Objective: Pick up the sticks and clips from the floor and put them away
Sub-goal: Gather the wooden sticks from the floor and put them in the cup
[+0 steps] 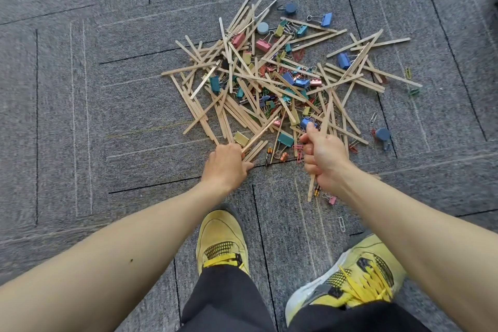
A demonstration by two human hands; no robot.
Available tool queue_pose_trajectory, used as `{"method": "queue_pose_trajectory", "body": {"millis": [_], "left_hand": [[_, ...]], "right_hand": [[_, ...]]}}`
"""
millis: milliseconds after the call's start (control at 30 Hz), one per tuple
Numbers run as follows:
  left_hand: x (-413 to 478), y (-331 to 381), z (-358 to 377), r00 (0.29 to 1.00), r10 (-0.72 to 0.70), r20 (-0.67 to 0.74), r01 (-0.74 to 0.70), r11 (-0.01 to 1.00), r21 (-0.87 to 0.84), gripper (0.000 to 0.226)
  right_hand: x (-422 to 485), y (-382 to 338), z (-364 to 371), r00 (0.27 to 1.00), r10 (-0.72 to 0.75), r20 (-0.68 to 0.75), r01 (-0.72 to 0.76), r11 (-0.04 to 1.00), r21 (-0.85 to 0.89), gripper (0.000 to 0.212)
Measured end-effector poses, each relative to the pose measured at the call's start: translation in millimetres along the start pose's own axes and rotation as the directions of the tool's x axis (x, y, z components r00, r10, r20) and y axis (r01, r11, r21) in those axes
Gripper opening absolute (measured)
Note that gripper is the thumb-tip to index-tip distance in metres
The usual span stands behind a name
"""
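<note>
A heap of thin wooden sticks (269, 81) lies on the grey carpet, mixed with coloured binder clips (296, 81) and small paper clips. At the heap's near edge my left hand (227, 167) is closed around one wooden stick (260, 135) that points up and right. My right hand (323, 156) grips another stick (322, 140), held nearly upright, its lower end sticking out below my fist. A blue binder clip (307, 122) sits just beyond my right thumb.
Grey carpet tiles (107, 89) cover the floor. My two yellow shoes (222, 242) stand just below the heap. Loose items lie apart: round blue magnet hooks (382, 135), a white paper clip (342, 224), a pink clip (332, 200), small batteries (269, 155).
</note>
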State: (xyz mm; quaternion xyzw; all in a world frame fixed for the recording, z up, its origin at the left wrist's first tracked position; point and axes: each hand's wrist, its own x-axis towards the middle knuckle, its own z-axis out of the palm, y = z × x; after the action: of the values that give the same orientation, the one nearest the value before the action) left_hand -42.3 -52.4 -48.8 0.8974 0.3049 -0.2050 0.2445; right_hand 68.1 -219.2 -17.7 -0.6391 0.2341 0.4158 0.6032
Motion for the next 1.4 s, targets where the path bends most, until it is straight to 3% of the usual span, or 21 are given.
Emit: {"method": "queue_pose_trajectory", "body": {"millis": [100,300,533,667,733,800,900,967,1067,1233,1400], "left_hand": [[1.6,-0.3,-1.9,0.997,0.007,0.071,-0.006,1.000,-0.021,0.022],[-1.0,-6.6,-8.5,0.962,0.127,0.240,-0.128,0.992,-0.013,0.026],[0.8,-15.1,-15.4,0.969,0.177,0.175,-0.186,0.982,0.038,0.020],[-3.4,-7.1,-12.4,0.955,0.193,0.225,-0.209,0.977,0.051,0.019],[-2.7,-3.8,-16.8,0.942,0.185,0.281,-0.181,0.983,-0.041,0.023],[-2.7,0.4,-24.2,0.928,0.165,0.333,-0.079,0.963,-0.256,0.027],[-2.3,5.1,-35.0,0.918,0.132,0.375,0.106,0.828,-0.551,0.027],[-1.3,7.3,-39.2,0.907,0.115,0.405,0.200,0.729,-0.655,0.028],[2.7,8.8,-41.9,0.902,0.117,0.415,0.265,0.608,-0.749,0.029],[13.1,4.7,-46.4,0.925,0.083,0.370,0.305,0.416,-0.857,0.016],[30.2,4.3,-49.2,0.977,-0.131,0.167,0.209,0.486,-0.848,0.011]], "right_hand": [[-1.8,-0.8,-0.6,1.000,0.007,0.015,-0.007,1.000,-0.019,0.034],[-0.9,-1.0,-0.9,1.000,0.013,0.022,-0.013,1.000,-0.015,0.034],[7.8,-0.4,-2.0,1.000,0.009,0.029,-0.010,0.999,0.031,0.037],[7.7,1.0,-2.9,0.999,0.010,0.042,-0.011,1.000,0.023,0.036],[6.2,0.8,-2.0,0.999,0.007,0.046,-0.008,1.000,0.021,0.036],[5.3,0.2,-1.3,0.999,0.000,0.039,-0.001,1.000,0.020,0.036],[5.8,-2.5,-1.8,0.999,-0.010,0.031,0.010,1.000,0.005,0.036],[7.8,-4.2,-2.8,0.999,-0.028,0.023,0.029,0.999,-0.016,0.035],[14.2,-6.3,-6.8,0.999,-0.054,-0.003,0.054,0.993,-0.101,0.035],[23.7,-14.2,-19.9,0.974,-0.191,-0.120,0.129,0.907,-0.400,0.035],[32.1,-32.4,-40.3,0.877,-0.451,-0.168,0.193,0.650,-0.735,0.027]]}}
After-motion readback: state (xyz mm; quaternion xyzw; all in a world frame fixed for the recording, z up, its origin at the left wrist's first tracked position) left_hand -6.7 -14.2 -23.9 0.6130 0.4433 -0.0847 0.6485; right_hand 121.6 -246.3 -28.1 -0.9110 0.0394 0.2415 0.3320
